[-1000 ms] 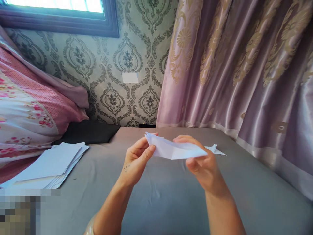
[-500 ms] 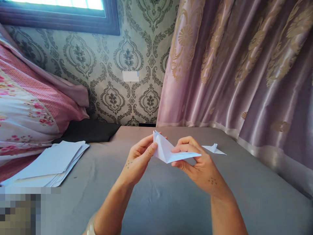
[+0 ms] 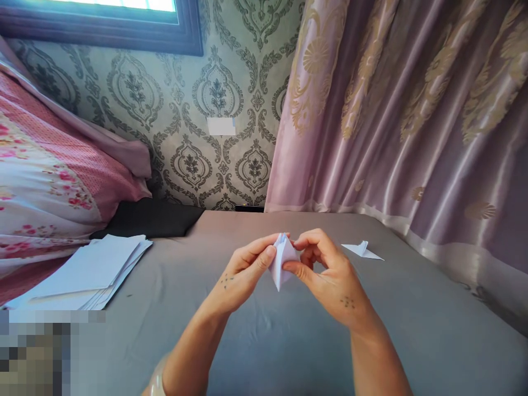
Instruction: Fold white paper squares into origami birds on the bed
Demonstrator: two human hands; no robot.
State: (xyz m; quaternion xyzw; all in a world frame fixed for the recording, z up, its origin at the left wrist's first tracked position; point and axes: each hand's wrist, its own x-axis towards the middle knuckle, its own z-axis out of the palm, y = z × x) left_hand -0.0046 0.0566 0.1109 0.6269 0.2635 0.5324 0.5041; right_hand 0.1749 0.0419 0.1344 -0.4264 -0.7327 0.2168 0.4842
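Observation:
A small piece of folded white paper (image 3: 284, 258) is held up above the grey-covered surface, its lower tip pointing down. My left hand (image 3: 247, 269) pinches its left side, thumb on the near face and fingers behind. On the right side, my right hand (image 3: 325, 269) grips the paper between thumb and bent fingers. The far side of the paper is hidden from me. Beyond my right hand lies another folded white paper piece (image 3: 363, 250), with a short raised part in its middle.
A stack of white paper sheets (image 3: 86, 269) lies at the left, in front of a folded black cloth (image 3: 148, 220). Floral fabric (image 3: 45, 181) hangs at the left edge. Purple curtains (image 3: 371, 110) drape down behind the grey surface (image 3: 268, 352) at the right.
The long flap that stuck out to the right is now folded in, so the paper looks narrower. My right hand has shifted slightly left and bent its fingers.

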